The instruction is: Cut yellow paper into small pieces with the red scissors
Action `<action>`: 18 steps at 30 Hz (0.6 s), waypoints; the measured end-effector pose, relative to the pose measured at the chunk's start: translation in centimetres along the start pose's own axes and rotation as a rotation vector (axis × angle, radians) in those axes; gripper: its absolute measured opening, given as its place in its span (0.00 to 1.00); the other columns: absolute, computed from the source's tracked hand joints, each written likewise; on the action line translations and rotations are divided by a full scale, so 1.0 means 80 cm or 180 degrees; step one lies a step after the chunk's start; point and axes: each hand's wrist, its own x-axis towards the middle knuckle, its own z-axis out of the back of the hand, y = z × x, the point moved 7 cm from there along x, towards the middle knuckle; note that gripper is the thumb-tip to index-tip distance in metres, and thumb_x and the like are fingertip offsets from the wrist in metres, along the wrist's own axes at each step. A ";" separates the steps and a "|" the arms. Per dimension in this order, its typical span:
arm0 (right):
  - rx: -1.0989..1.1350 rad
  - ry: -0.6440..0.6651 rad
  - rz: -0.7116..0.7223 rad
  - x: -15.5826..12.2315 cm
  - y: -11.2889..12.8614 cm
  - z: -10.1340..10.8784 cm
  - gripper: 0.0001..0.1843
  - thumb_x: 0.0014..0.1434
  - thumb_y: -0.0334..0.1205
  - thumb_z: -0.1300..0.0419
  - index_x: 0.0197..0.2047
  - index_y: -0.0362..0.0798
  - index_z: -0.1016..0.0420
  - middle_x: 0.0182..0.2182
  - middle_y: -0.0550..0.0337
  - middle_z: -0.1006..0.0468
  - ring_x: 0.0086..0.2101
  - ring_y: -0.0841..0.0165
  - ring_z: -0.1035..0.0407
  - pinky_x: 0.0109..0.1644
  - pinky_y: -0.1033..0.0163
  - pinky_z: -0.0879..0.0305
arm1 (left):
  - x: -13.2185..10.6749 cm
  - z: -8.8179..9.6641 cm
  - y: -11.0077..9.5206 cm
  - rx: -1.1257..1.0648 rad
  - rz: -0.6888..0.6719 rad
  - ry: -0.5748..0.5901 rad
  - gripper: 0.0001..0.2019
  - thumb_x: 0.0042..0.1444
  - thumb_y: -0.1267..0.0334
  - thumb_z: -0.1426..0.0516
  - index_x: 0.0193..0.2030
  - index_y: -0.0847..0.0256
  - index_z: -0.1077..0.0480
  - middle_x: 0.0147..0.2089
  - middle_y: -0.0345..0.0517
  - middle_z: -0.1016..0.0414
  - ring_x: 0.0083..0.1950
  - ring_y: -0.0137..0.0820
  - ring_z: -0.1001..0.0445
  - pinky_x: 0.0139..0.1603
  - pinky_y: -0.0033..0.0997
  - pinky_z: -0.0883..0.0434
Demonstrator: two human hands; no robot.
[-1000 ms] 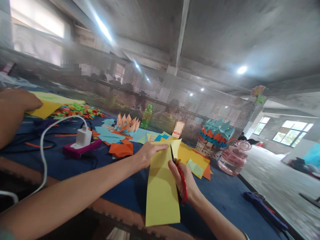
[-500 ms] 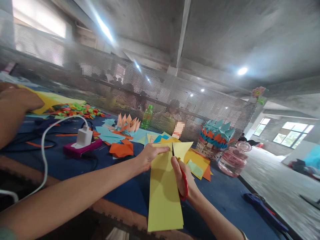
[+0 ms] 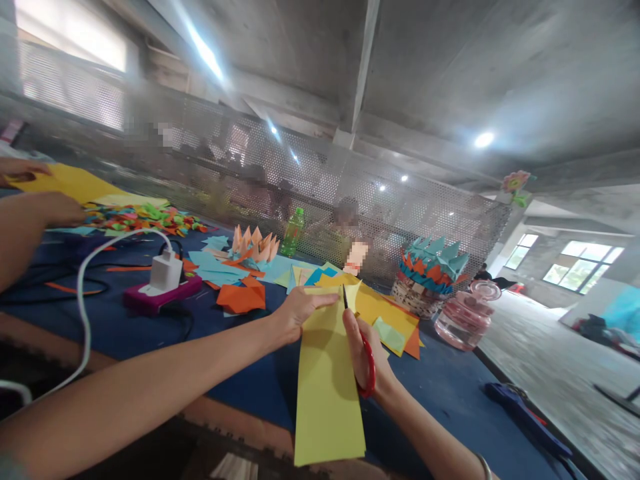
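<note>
My left hand (image 3: 303, 315) pinches the top of a long strip of yellow craft paper (image 3: 327, 393) from the left. My right hand (image 3: 363, 357) is closed around a pair of red-handled scissors (image 3: 369, 367), whose handles are partly hidden by my fingers. The thin dark blade tip (image 3: 345, 300) stands upright in the paper's upper edge. A small pale yellow flap (image 3: 353, 295) rises to the right of the blade. The strip's lower end hangs free, over the table edge.
A blue-covered table (image 3: 260, 360) holds scattered paper, a white charger on a magenta power bank (image 3: 163, 287), a paper crown (image 3: 253, 245), a green bottle (image 3: 293, 232), and a woven basket (image 3: 415, 297). A pink glass jar (image 3: 466, 317) stands beyond. A co-worker's hands (image 3: 35, 208) handle yellow paper at far left.
The yellow flap beside the blade is smaller and lower than before, and the scissors sit slightly lower. At far left, the co-worker's hands have moved apart, with the yellow sheet now flatter.
</note>
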 end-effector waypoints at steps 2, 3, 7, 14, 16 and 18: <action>0.0038 -0.0015 0.0038 0.000 0.000 0.000 0.28 0.60 0.66 0.57 0.23 0.51 0.49 0.21 0.66 0.45 0.23 0.71 0.50 0.25 0.63 0.50 | 0.001 0.001 0.000 0.0007 -0.0023 -0.0010 0.09 0.40 0.66 0.33 0.32 0.61 0.22 0.34 0.47 0.19 0.34 0.40 0.21 0.38 0.37 0.25; 0.0052 -0.0025 0.0048 0.000 0.000 0.000 0.28 0.60 0.66 0.57 0.23 0.51 0.49 0.21 0.66 0.45 0.23 0.71 0.50 0.24 0.63 0.50 | 0.001 0.001 0.000 0.0002 -0.0029 -0.0013 0.09 0.40 0.66 0.33 0.32 0.60 0.22 0.34 0.48 0.19 0.34 0.40 0.21 0.38 0.37 0.25; 0.0065 -0.0007 0.0063 0.000 -0.003 0.000 0.27 0.61 0.64 0.57 0.23 0.51 0.50 0.21 0.66 0.46 0.23 0.71 0.51 0.23 0.64 0.51 | 0.000 0.001 0.000 0.0018 -0.0012 -0.0029 0.09 0.40 0.67 0.33 0.31 0.61 0.23 0.34 0.48 0.19 0.33 0.39 0.22 0.37 0.37 0.25; -0.0036 -0.0024 0.0035 0.002 -0.004 0.001 0.28 0.60 0.65 0.56 0.22 0.51 0.50 0.20 0.66 0.47 0.22 0.71 0.52 0.22 0.64 0.53 | 0.001 0.002 0.002 0.0039 0.0042 -0.0016 0.09 0.41 0.67 0.34 0.32 0.61 0.23 0.34 0.49 0.19 0.33 0.40 0.21 0.37 0.37 0.25; -0.0087 -0.0042 0.0082 0.002 -0.004 0.001 0.28 0.60 0.65 0.56 0.22 0.51 0.50 0.20 0.66 0.46 0.22 0.71 0.51 0.22 0.64 0.52 | 0.003 0.001 0.002 0.0015 0.0026 0.0048 0.09 0.41 0.67 0.34 0.32 0.62 0.23 0.34 0.50 0.19 0.34 0.40 0.21 0.37 0.37 0.25; -0.0166 -0.0038 0.0099 0.003 -0.004 0.002 0.28 0.61 0.65 0.57 0.22 0.51 0.49 0.20 0.65 0.44 0.23 0.71 0.49 0.23 0.64 0.51 | 0.004 0.000 0.002 -0.0031 0.0007 0.0134 0.09 0.41 0.68 0.34 0.33 0.63 0.23 0.35 0.50 0.19 0.34 0.40 0.21 0.38 0.38 0.25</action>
